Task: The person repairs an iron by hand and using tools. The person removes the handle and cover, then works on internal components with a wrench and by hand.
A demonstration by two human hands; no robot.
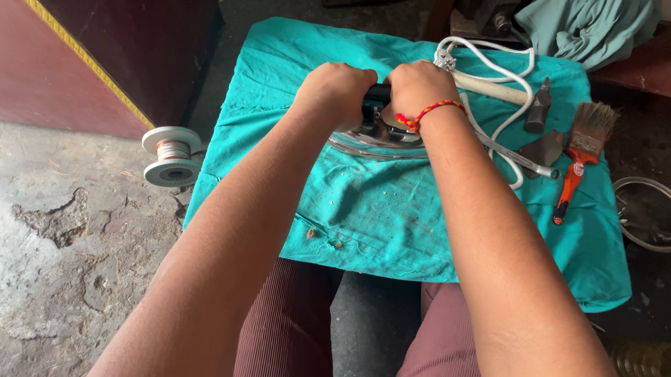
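Note:
A shiny metal clothes iron with a dark handle lies on a teal cloth spread over a small table. My left hand and my right hand are both closed over the iron's handle, side by side. A red thread band circles my right wrist. The iron's white cord loops away to the right behind my right hand. Most of the iron's body is hidden under my hands.
On the cloth's right side lie a paintbrush with an orange handle, a hammer with a wooden handle, and a small scraper. A wire spool sits left of the table. A dark red cabinet stands at left, a metal ring at right.

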